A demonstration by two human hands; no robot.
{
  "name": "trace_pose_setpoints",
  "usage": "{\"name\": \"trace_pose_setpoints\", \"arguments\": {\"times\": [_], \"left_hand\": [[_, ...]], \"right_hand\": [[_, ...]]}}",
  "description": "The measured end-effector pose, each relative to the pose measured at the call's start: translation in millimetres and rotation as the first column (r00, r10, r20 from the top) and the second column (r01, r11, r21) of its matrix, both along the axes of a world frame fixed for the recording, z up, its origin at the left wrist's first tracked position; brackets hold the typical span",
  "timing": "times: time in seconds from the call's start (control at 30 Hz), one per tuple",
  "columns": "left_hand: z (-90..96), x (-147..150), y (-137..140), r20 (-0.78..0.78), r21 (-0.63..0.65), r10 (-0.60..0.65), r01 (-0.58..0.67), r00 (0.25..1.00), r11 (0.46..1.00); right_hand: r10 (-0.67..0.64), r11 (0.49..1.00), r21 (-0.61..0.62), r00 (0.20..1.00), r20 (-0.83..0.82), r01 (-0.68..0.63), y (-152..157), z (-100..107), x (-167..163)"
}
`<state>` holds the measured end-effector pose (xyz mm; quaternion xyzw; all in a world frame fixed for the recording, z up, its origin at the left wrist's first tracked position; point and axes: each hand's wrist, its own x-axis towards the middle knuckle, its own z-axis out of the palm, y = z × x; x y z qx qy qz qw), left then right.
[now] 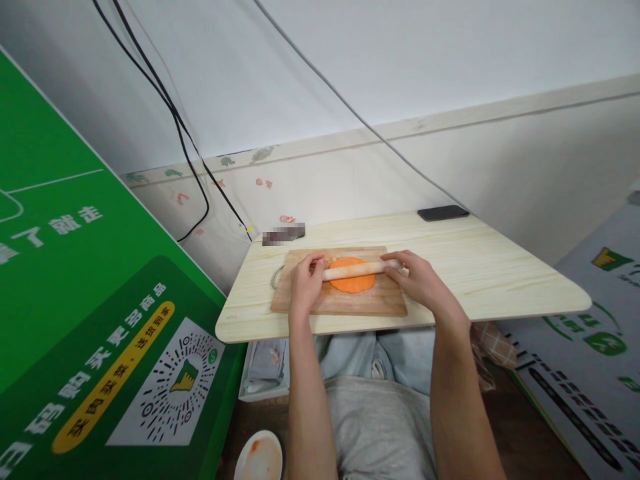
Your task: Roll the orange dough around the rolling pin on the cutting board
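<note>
A flat, roundish sheet of orange dough (pixel 353 285) lies on a wooden cutting board (pixel 340 307). Across its middle rests a pale wooden rolling pin (pixel 354 270), nearly level from left to right. My left hand (pixel 306 277) grips the pin's left end, fingers curled over it. At the other end my right hand (pixel 409 272) has its thumb and fingers around the pin. Traces of what looks like flour show on the board near the dough. Parts of both pin ends are hidden by my fingers.
The board sits on a light wood-grain table (pixel 490 267) against the wall. A dark phone (pixel 443 213) lies at the back right, a blurred-out item (pixel 283 235) at the back left. A green panel (pixel 100 300) stands left. Below are a white bowl (pixel 259 457) and a tray (pixel 265 393).
</note>
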<state>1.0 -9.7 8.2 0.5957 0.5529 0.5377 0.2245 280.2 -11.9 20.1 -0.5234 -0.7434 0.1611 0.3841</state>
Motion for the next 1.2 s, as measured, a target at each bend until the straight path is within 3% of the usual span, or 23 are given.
{"name": "trace_pose_setpoints", "arguments": {"times": [0.17,0.33,0.53,0.77,0.97,1.2], "left_hand": [[-1.3,0,1,0.002,0.004,-0.003,0.003,1.000,1.000],[-2.5,0,2,0.003,-0.002,0.008,-0.008,1.000,1.000],[-6.8,-1,6,0.012,0.011,-0.006,0.006,1.000,1.000],[-9.1,-3,8,0.008,0.017,-0.022,0.022,1.000,1.000],[-10.5,-4,9,0.021,0.016,-0.031,0.030,0.999,0.999],[-8.2,-3,7,-0.003,0.011,-0.003,0.003,1.000,1.000]], "right_hand": [[-0.047,0.996,0.077,0.998,0.040,0.044,9,-9,-7],[-0.083,0.989,0.133,0.990,0.115,0.067,4,-1,-27],[0.126,0.988,0.039,0.936,0.329,-0.147,-14,11,-79],[-0.038,0.993,0.116,0.895,0.445,-0.015,-21,7,-119],[-0.147,0.987,0.127,0.887,0.437,0.101,-21,3,-132],[0.038,0.999,-0.021,0.865,0.501,-0.032,-35,17,-115]]}}
